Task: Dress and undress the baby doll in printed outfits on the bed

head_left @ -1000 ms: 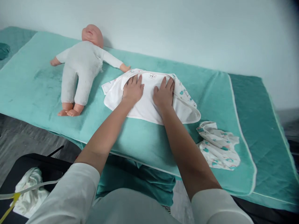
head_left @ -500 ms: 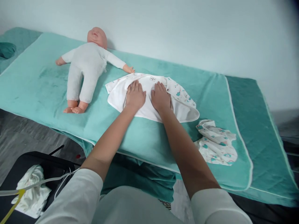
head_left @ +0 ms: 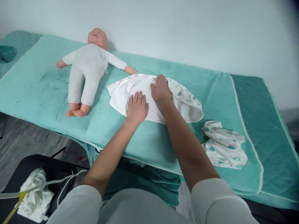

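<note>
A white baby shirt [head_left: 150, 107] with printed sleeves lies spread out on the green bed cover, its plain lining partly facing up. My left hand [head_left: 137, 108] rests flat on its left middle, fingers extended. Higher up, by the neck label, my right hand [head_left: 161, 88] presses flat on the cloth. Both hands are open and hold nothing. To the left, a baby doll [head_left: 87, 68] in a white body suit lies on its back, one hand close to the shirt's sleeve.
A crumpled printed baby garment [head_left: 225, 144] lies on the right of the green cover [head_left: 149, 143]. At the lower left, a black chair [head_left: 14, 174] carries a bunched white cloth [head_left: 36, 193], with a pale cable [head_left: 56, 181] crossing in front. A white wall [head_left: 187, 31] stands behind the bed.
My left hand has slid down the shirt towards me, while my right hand has moved up towards the neckline. The doll and the crumpled garment lie as before; the view has shifted slightly.
</note>
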{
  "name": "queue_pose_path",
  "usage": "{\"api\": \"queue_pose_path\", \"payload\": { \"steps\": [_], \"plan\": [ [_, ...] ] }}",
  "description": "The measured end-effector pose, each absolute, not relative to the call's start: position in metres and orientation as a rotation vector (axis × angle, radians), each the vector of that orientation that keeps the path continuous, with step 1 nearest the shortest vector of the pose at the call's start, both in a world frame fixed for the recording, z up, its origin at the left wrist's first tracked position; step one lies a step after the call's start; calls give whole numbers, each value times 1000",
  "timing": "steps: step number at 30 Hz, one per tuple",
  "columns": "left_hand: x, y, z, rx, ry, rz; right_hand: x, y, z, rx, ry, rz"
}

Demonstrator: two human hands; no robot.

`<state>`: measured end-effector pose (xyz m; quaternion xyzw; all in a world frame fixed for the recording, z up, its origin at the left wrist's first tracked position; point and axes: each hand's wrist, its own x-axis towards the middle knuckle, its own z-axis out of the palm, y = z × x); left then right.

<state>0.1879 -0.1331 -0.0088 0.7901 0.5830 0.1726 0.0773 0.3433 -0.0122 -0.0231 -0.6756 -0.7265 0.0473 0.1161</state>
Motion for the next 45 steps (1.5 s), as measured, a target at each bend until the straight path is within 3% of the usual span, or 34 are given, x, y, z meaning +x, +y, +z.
{"api": "queue_pose_path", "payload": {
  "steps": [4,7,11,17,25,31,37,45],
  "plan": [
    [182,-154,-12,2395,1628,668,341,-23,-22,-1899,-2155,68],
    [162,-150,-11,2310,1549,991,335,-37,-20,-1866,-2244,78],
    [117,-128,-9,1939,1908,1357,329,-58,-18,-1852,-2301,96],
    [85,-118,-9,1546,2262,1270,325,-78,-18,-1856,-2298,121],
    [83,-120,-21,1572,1895,1462,328,-80,-19,-1773,-2286,140],
    [84,-119,-25,1586,1714,1406,329,-79,-18,-1794,-2282,171],
    [85,-116,-29,1549,1819,1349,330,-77,-19,-1799,-2271,176],
    [83,-115,-24,1413,1948,1529,332,-76,-18,-1799,-2275,193]
  ]
}}
